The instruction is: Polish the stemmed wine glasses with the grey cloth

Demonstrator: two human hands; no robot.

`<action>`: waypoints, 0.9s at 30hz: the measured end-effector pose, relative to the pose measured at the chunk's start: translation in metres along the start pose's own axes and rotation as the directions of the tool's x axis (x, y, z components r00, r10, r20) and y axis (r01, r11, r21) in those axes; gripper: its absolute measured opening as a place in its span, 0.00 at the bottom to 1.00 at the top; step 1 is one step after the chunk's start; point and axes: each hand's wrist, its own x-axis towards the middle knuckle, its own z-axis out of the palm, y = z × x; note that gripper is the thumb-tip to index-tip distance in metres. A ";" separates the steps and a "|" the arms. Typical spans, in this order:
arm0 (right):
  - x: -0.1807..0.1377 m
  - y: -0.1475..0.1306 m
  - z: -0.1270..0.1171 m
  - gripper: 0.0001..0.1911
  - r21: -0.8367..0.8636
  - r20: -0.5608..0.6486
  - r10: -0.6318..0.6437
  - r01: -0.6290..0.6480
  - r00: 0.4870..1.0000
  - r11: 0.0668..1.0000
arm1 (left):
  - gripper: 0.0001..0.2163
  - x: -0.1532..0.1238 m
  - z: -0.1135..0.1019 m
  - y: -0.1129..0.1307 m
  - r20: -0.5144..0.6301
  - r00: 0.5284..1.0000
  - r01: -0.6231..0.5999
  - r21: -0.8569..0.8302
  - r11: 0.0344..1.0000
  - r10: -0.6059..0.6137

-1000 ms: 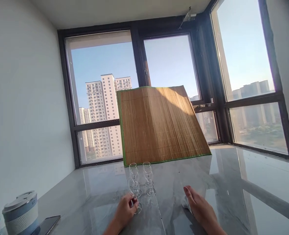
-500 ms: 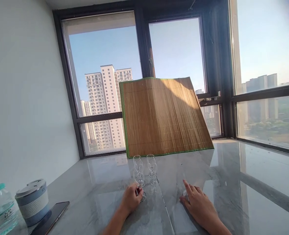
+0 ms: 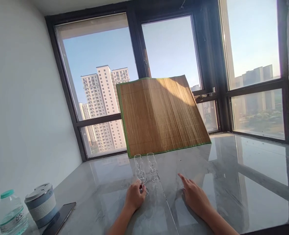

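Clear stemmed glass [image 3: 141, 178] — left hand [image 3: 134, 197] fingers pinch stem; right hand [image 3: 195, 196] flat.

Nearest glass [image 3: 141, 178]: small, clear, stemmed; stands upright on the grey marble tabletop, its foot by the fingertips of the left hand [image 3: 134, 197], which touch it at the stem or base; whether it is actually pinched cannot be told.
Rear left glass [image 3: 138, 161]: same kind, clear and upright, just behind the nearest one and partly overlapped by it.
Rear right glass [image 3: 152, 163]: same kind, upright, just beside the rear left one; a further stem and foot show just in front of it, too faint to tell apart.
Contents: all look empty.
Cluster: close together, near the table's middle.
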 end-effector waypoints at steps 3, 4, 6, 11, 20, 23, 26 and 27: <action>-0.002 -0.002 -0.002 0.30 0.031 -0.004 -0.023 0.023 1.000 0.999 | 0.09 -0.001 -0.001 0.005 -0.010 1.000 0.013 0.033 0.999 -0.012; -0.003 -0.003 -0.003 0.30 0.043 -0.009 -0.036 0.037 0.999 0.998 | 0.09 -0.001 -0.002 0.007 -0.008 1.000 0.018 0.039 0.999 -0.018; -0.003 -0.007 -0.004 0.31 0.079 -0.017 -0.083 0.084 0.996 0.993 | 0.08 -0.001 -0.004 0.010 -0.009 1.000 0.029 0.045 0.999 -0.029; 0.012 -0.024 -0.002 0.28 0.241 0.023 -0.334 0.319 0.942 0.917 | 0.10 0.004 -0.004 0.015 -0.013 0.999 0.054 0.076 0.996 -0.053; 0.058 -0.063 0.021 0.16 0.382 -0.246 -0.607 0.651 0.756 0.656 | 0.10 0.010 0.001 0.013 0.014 0.999 0.041 0.103 0.994 -0.042; 0.058 -0.062 0.022 0.16 0.498 -0.233 -0.551 0.585 0.801 0.640 | 0.09 0.011 0.000 0.014 0.027 0.999 0.041 0.101 0.994 -0.044; 0.059 -0.058 0.019 0.15 0.592 -0.120 -0.528 0.488 0.840 0.642 | 0.08 0.012 0.000 0.014 0.044 0.998 0.036 0.093 0.995 -0.041; 0.059 -0.057 0.019 0.14 0.614 -0.072 -0.530 0.456 0.845 0.644 | 0.08 0.012 0.001 0.014 0.047 0.998 0.028 0.092 0.995 -0.033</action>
